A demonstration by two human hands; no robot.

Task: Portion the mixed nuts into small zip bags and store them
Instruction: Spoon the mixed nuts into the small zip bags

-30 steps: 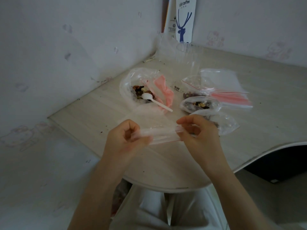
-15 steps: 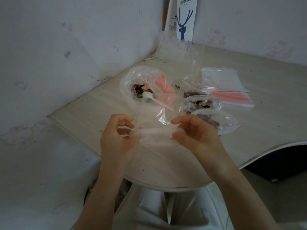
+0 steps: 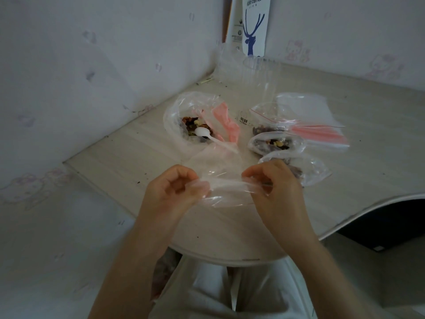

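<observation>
My left hand (image 3: 171, 194) and my right hand (image 3: 274, 192) each pinch one side of an empty clear small zip bag (image 3: 226, 180), held just above the table's near edge, its mouth stretched between them. Behind it, a big clear bag of mixed nuts (image 3: 193, 125) lies open with a white plastic spoon (image 3: 208, 135) resting in it. To the right lie three small zip bags holding nuts: the nearest bag (image 3: 305, 168), a middle bag (image 3: 276, 142) and a far bag (image 3: 266, 124).
The pale wooden table (image 3: 368, 171) sits in a wall corner. A stack of empty zip bags with red strips (image 3: 319, 130) lies at the right. A clear plastic container (image 3: 248, 70) and a white coffee box with a blue deer (image 3: 253, 26) stand at the back.
The empty bag has been flipped so its body now lies away from me, and my hands have spread its mouth wider. The bags on the table have not moved.
</observation>
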